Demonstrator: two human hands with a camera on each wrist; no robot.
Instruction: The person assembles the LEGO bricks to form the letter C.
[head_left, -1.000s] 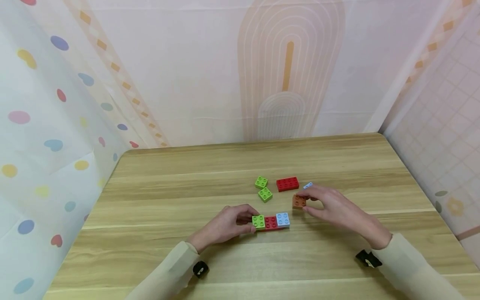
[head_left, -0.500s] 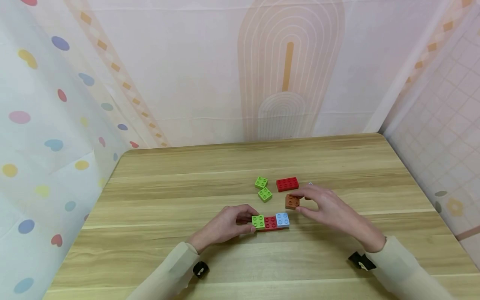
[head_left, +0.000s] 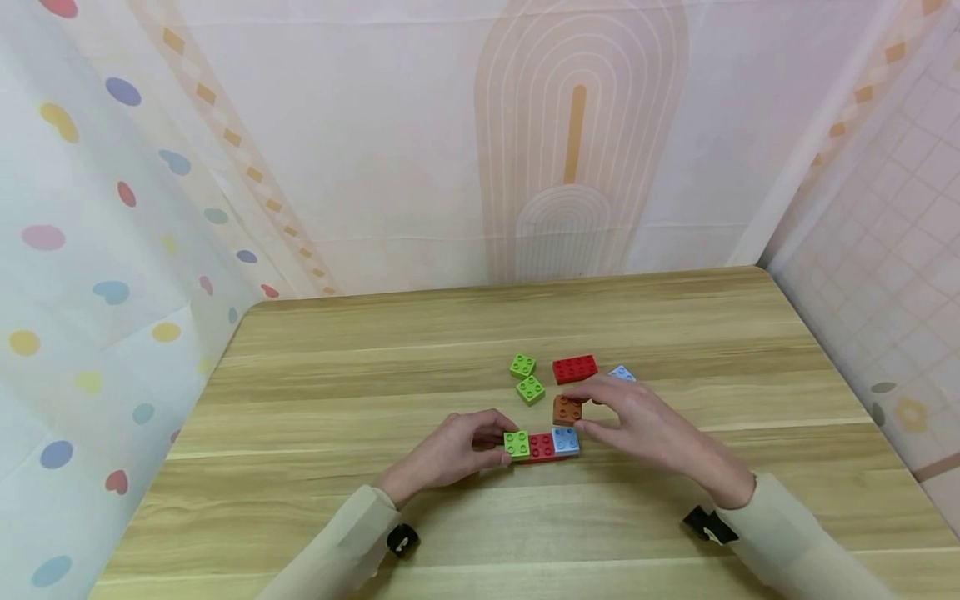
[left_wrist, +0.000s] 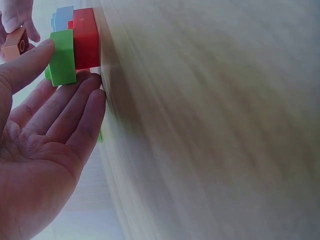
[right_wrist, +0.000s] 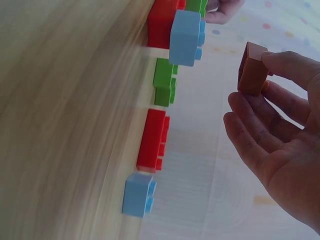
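My left hand (head_left: pixel 457 454) pinches a green building brick (head_left: pixel 516 445) at the left end of a small assembly. That green brick and a light blue brick (head_left: pixel 566 442) sit on the two ends of a red brick (head_left: pixel 541 447), whose middle studs show between them. Between thumb and fingers my right hand (head_left: pixel 645 425) holds an orange-brown brick (head_left: pixel 567 409), raised off the table just behind the blue one. In the right wrist view the brown brick (right_wrist: pixel 253 69) is tilted, its hollow underside partly showing.
Behind the assembly lie two loose green bricks (head_left: pixel 530 389), close together. A long red brick (head_left: pixel 575 368) lies to their right. Past it, a second light blue brick (head_left: pixel 622 372) is partly hidden by my right hand. Patterned cloth (head_left: pixel 420 167) hangs along the table's back edge.
My right hand has moved left and slightly nearer with the brown brick, from right of the assembly to its blue end. The left hand has stayed in place on the green brick.
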